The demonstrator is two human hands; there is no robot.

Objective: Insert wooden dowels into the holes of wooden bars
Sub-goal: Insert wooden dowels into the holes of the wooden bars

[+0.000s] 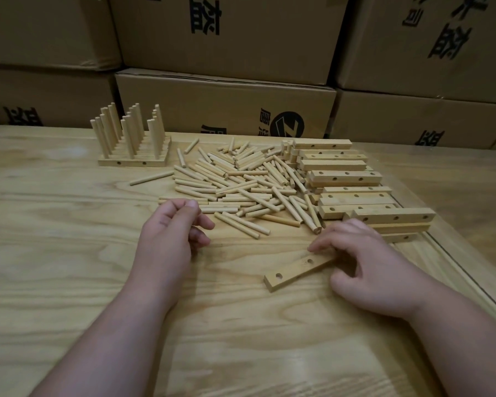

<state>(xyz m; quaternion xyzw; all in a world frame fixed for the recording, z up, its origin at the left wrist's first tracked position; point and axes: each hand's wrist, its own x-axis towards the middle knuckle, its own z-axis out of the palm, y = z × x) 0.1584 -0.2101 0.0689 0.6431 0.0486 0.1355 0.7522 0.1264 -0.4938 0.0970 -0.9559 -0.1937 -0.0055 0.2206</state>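
Bar in hand: the right hand [364, 262] pins one wooden bar [297, 271] flat on the counter [69, 253], fingers curled over its right end; two holes show, both empty.
Left grip: the left hand [169, 236] is loosely curled at the near edge of the dowel pile [241, 181]; whether it holds a dowel, I cannot tell.
Handling: dowels look light, stiff and apt to roll; pinch one mid-length.
Bar: rigid; steady it by the ends.
Stock: bare bars [352, 190] stacked right; finished bars [132, 138] far left.
Surface: smooth wood grain.
Room: cardboard boxes [226, 104] stacked behind.
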